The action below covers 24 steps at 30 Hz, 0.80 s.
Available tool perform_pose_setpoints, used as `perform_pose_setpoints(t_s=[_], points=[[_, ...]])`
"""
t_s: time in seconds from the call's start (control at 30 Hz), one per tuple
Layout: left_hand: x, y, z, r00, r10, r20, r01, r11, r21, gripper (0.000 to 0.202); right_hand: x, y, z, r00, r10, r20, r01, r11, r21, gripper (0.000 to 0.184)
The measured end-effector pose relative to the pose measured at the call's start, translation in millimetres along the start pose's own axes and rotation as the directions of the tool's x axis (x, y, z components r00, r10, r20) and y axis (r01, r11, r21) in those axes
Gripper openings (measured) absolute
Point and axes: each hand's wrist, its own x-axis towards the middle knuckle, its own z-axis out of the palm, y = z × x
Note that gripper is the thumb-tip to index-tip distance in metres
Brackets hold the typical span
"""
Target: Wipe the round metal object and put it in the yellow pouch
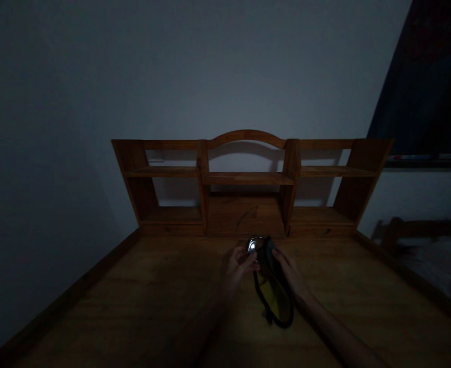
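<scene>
The room is dim. A black pouch with yellow lining [274,294] lies on the wooden desk [152,306], and a small shiny round metal object [254,244] sits at its far end. My left hand [237,267] pinches that shiny object with its fingertips. My right hand [289,271] grips the pouch's right edge near the top. Both forearms reach in from the lower edge. What the shiny object is I cannot make out.
A wooden shelf unit [248,179] with open compartments stands at the desk's back against a pale wall. A raised wooden rim runs along the desk's left and right sides. A dark window or board [428,82] is at upper right, and pale bedding [435,260] beyond the desk.
</scene>
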Motion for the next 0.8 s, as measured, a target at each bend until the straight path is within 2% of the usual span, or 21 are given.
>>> perform_pose_setpoints(t_s=[0.17,0.33,0.47,0.63,0.8], points=[[-3.2,5.9,0.3,0.999,0.046,0.012,-0.048,0.988,0.15,0.045,5.7,8.7,0.6,0.994,-0.019,0.111,0.027,0.997,-0.074,0.048],[-9.2,11.8,3.5,0.998,0.058,0.032,-0.065,0.964,0.259,0.045,10.6,19.7,-1.7,0.988,-0.098,0.123,0.118,0.979,-0.165,0.046],[-10.0,6.9,4.3,0.997,0.069,0.029,-0.074,0.946,0.316,0.051,13.4,26.5,-4.5,0.978,-0.168,0.121,0.19,0.958,-0.213,0.042],[-13.1,-0.6,8.0,0.995,0.092,0.04,-0.1,0.938,0.331,0.051,13.1,27.8,-9.7,0.969,-0.204,0.139,0.243,0.888,-0.391,0.034],[-22.5,10.2,13.8,0.99,0.026,0.139,-0.067,0.952,0.299,0.052,10.9,21.7,-16.3,0.959,-0.193,0.209,0.277,0.802,-0.529,0.032]])
